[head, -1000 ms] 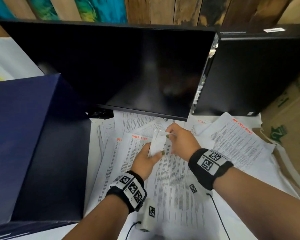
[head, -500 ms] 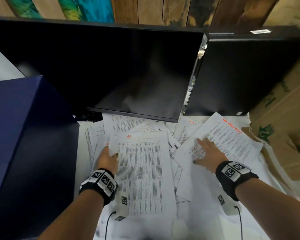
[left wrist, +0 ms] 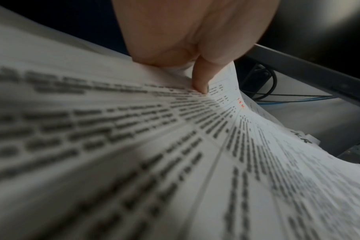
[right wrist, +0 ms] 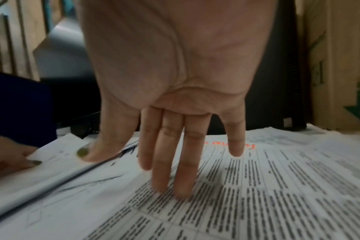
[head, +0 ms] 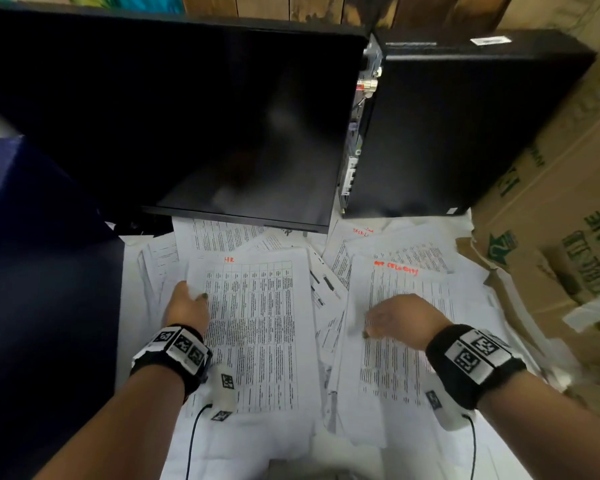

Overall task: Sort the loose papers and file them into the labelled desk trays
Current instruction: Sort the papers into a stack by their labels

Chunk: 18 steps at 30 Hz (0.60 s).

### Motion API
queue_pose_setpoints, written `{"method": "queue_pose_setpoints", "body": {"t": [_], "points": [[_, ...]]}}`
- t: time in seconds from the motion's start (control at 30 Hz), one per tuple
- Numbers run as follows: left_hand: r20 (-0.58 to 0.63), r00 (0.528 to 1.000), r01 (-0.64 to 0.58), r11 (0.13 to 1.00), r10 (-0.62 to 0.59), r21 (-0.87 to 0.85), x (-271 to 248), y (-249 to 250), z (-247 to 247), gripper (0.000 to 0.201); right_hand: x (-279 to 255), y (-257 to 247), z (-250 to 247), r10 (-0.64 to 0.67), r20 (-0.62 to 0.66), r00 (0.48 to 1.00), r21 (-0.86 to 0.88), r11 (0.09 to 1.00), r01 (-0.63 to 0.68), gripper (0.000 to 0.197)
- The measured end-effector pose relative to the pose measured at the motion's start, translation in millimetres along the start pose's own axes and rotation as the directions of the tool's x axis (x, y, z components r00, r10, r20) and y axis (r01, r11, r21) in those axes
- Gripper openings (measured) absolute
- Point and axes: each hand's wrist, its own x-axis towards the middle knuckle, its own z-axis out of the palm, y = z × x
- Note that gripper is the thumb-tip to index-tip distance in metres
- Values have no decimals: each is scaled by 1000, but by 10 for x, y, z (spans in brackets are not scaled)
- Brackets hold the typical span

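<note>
Loose printed papers cover the desk below the monitor. My left hand point(head: 189, 304) pinches the left edge of a table-printed sheet marked "HR" in red point(head: 257, 327), thumb on top; the left wrist view shows that sheet point(left wrist: 175, 162) lifted and curved under the thumb. My right hand point(head: 395, 320) hovers, fingers straight, over another printed sheet with a red heading point(head: 406, 368). In the right wrist view the fingers point(right wrist: 175, 162) point down at that sheet point(right wrist: 257, 186), with the tips just at the paper. No labelled trays are visible.
A black monitor point(head: 187, 116) and a black computer case point(head: 447, 133) stand at the back. A dark blue box point(head: 32, 271) fills the left side. Cardboard boxes point(head: 551, 202) are stacked on the right. Cables point(left wrist: 267, 91) lie under the monitor.
Both hands let go of a small folded paper held between them and moved apart. The left now pinches the HR sheet's edge; the right moved to the right-hand sheet and pulled back toward me.
</note>
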Motion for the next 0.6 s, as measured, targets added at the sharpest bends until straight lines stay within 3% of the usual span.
{"method": "queue_pose_setpoints", "body": {"t": [0.07,0.13,0.2,0.3,0.37,0.5,0.6], "points": [[3,1000,3,1000,-3,-7,-12,-2,-1,24,79,12,25,0,-134,991,28,1000,4,59],[4,1000,7,1000,-7,-12,-30,-1,-15,20,174,29,46,28,-176,984,-15,999,-32,82],[10,1000,6,1000,-6,-13,-51,-1,-29,17,243,65,66,69,-101,992,-67,995,-76,102],[21,1000,-3,1000,3,-1,-73,4,-50,18,231,103,123,88,12,996,-182,980,-85,109],[25,1000,1,1000,-1,7,-75,9,-56,20,152,62,151,77,9,997,-197,978,-73,101],[20,1000,7,1000,-8,7,-69,17,-39,19,109,-6,35,47,-218,975,-21,998,-53,50],[39,999,7,1000,-8,17,-75,25,-58,17,214,117,-71,119,-285,951,92,991,-97,46]]}}
